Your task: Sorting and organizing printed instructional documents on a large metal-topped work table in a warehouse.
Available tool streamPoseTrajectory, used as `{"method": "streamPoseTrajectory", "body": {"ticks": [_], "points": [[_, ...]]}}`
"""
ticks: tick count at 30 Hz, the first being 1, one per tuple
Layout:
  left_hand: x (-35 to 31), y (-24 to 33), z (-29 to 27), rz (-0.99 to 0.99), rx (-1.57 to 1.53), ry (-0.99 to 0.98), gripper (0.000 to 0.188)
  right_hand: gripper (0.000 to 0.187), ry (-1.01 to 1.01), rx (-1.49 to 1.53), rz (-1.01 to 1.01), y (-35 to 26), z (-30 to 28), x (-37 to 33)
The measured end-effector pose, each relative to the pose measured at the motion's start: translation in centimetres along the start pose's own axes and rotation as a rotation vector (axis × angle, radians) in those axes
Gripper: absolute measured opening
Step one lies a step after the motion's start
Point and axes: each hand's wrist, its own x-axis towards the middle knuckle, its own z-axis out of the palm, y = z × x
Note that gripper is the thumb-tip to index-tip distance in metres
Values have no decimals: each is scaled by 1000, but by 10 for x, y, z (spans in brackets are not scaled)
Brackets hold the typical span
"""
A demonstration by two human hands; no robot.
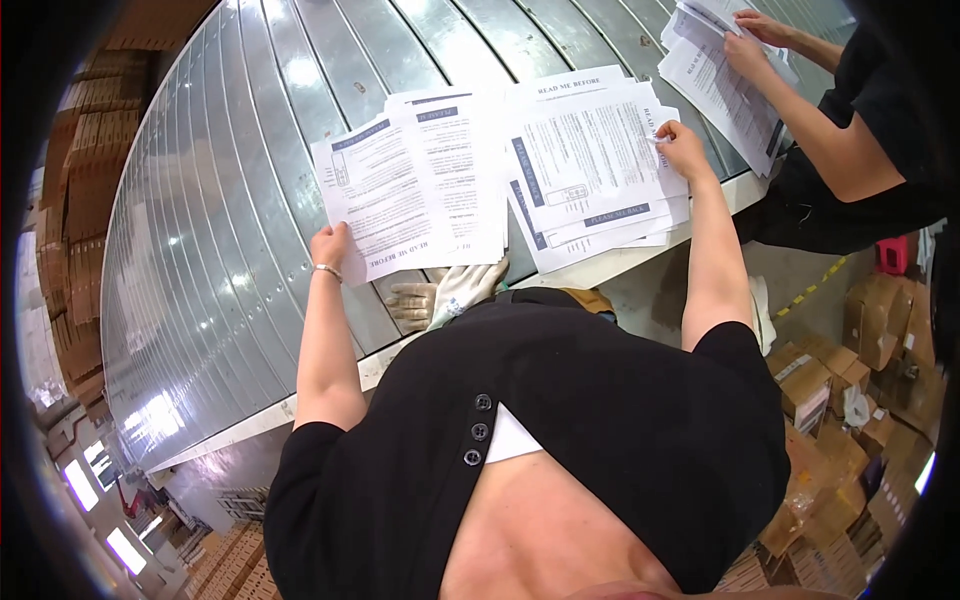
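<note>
Two loose piles of printed sheets lie side by side on the metal table in front of me. At the lower left edge of the left pile, my left hand has its fingers closed on a printed sheet, which overlaps the left pile. My right hand pinches the right edge of a sheet on the right pile. Sheets in that pile are fanned at differing angles, some turned sideways. How many sheets each hand holds cannot be made out.
White work gloves lie between my body and the left pile. Right of me, a co-worker's hands handle more printed sheets. The slatted metal table stretches left. Cardboard boxes stand at lower right, stacked cartons at far left.
</note>
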Motion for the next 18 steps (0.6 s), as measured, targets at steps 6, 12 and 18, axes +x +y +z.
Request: {"method": "streamPoseTrajectory", "body": {"ticks": [6, 12, 18], "points": [[-32, 44, -35, -1, -255, -166, 25, 25, -37, -35, -80, 15, 2, 2], [-73, 85, -41, 68, -554, -224, 19, 42, 211, -344, -38, -29, 0, -27], [-95, 129, -26, 213, -495, -261, 21, 40, 394, 78, -530, -102, 50, -73]]}}
